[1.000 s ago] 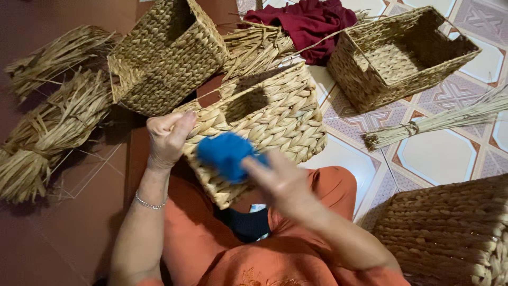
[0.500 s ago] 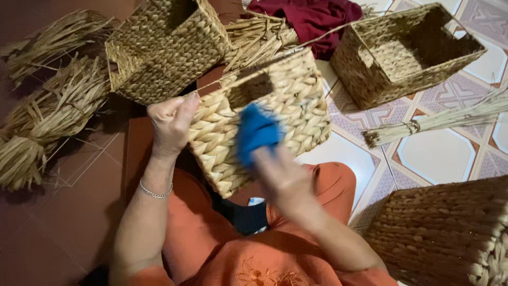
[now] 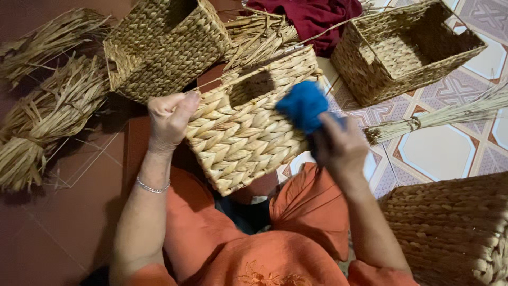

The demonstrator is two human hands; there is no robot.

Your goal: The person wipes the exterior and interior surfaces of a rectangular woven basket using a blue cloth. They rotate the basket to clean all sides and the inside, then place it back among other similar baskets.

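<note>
Hands work on a woven basket [image 3: 248, 122] held tilted over the lap of a person in orange clothing, seen from the head camera. The left hand [image 3: 169, 119] is closed in a fist on the basket's rim at its 9 o'clock side, a thin bracelet [image 3: 152, 186] on the wrist. The right hand [image 3: 338, 148] grips a blue cloth [image 3: 304, 105], pressed against the basket's wall at 3 o'clock. At 11 o'clock of the held basket stands a second woven basket [image 3: 164, 45], and at 2 o'clock a third, open-topped basket [image 3: 407, 50] on the patterned tiles. Straw bundles [image 3: 53, 111] lie at 9 o'clock, a dark red cloth [image 3: 317, 18] at 12 o'clock, a tied reed bundle [image 3: 444, 114] at 3 o'clock.
</note>
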